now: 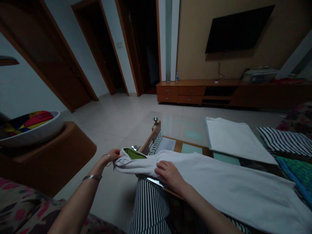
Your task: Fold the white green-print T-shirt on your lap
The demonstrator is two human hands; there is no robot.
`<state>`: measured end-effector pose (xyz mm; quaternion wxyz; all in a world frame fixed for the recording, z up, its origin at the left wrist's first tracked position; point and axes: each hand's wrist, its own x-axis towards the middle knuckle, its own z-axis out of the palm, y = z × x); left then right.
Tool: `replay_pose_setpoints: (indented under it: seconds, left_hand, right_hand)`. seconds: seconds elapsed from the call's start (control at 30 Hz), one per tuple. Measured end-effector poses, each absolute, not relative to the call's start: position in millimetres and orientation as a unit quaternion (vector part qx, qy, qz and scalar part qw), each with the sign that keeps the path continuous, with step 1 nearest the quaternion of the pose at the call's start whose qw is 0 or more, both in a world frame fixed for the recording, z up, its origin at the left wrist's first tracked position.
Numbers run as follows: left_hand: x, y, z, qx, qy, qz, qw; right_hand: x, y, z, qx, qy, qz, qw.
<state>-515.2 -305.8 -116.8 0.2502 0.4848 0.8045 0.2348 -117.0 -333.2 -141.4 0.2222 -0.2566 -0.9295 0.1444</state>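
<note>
Nearest you, your knee in striped trousers (149, 208) sits under the table's near edge, with floral upholstery (20, 204) low at your left. Your left hand (114, 156), a bangle (92, 177) on the forearm, has its fingers closed on the rim of a white garment (219, 178), at the hood-like end where green lining (134, 154) shows. Your right hand (169, 175) lies palm down on the same garment, fingers together and slightly bent; whether they pinch any cloth, you cannot tell from here. Key relation: the garment's long axis runs crosswise before you, from the left hand's hold out past the table's left end, under the right hand, then away to the lower right. Left hand is nearer the lined opening; right hand is nearer the broad body, most of which lies to its right. Beyond, on the table (179, 144), a folded white cloth (236, 139) rests right of centre, a striped cloth (287, 139) and a green-blue cloth (296, 174) further right. Well off left, a white basin (57, 122) holds something brightly coloured. Farthest: low cabinet (168, 91), television (239, 29) above.
</note>
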Motion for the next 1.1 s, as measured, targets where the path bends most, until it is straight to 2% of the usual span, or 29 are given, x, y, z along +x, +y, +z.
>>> replay_pose_setpoints:
  seconds: [0.37,0.53,0.7,0.87,1.1]
  left_hand:
    - [-551,-301,-120,0.433,0.793,0.379,0.201]
    - [-543,-316,-131,0.419,0.768,0.407,0.264]
    - [-543,-339,-138,0.415,0.728,0.413,0.357]
    - [-549,-348,-147,0.413,0.686,0.452,0.394]
    - [-554,-346,-152,0.417,0.626,0.508,0.420]
  right_hand:
    - [-130,-331,-181,-0.289,-0.926,0.140,0.197]
    - [-143,-316,-164,-0.329,-0.900,0.184,0.218]
    - [-202,-285,-135,-0.347,-0.870,0.210,0.278]
    - [-285,-271,-118,-0.354,-0.855,0.329,0.190]
    - [-356,-265,-126,-0.446,-0.805,0.371,0.123]
